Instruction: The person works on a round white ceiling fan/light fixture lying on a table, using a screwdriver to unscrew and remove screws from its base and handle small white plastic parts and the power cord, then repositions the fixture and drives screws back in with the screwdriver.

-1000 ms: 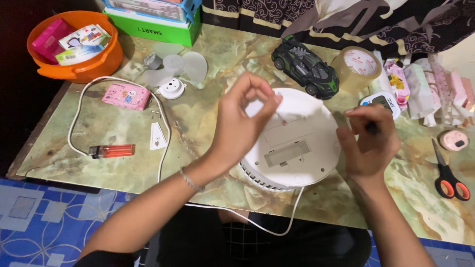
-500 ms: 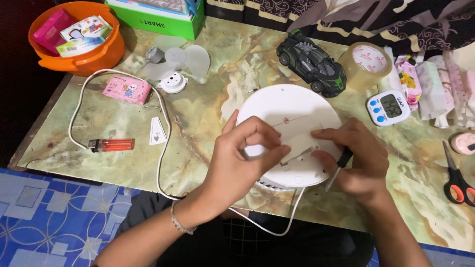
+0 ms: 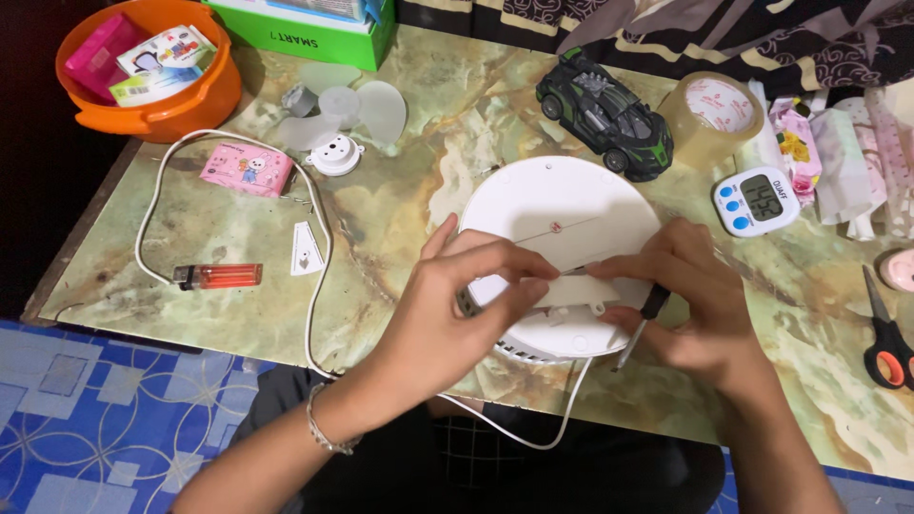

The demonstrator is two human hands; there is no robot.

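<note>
Far-left corner: an orange bowl [image 3: 143, 95] is seen on the table [image 3: 419, 181].
Left edge: a red lighter [image 3: 219, 276] is laid beside a white cable [image 3: 319, 247].
Left hand [image 3: 457, 305]: fingers are curled onto the round white device [image 3: 562, 219], pinching at its small panel.
Device: set at the near edge, mid-table.
Right hand [image 3: 695, 305]: closed around a black-handled screwdriver [image 3: 640, 324], fingertips meeting the left.
Right edge: scissors [image 3: 885, 333] are seen.
</note>
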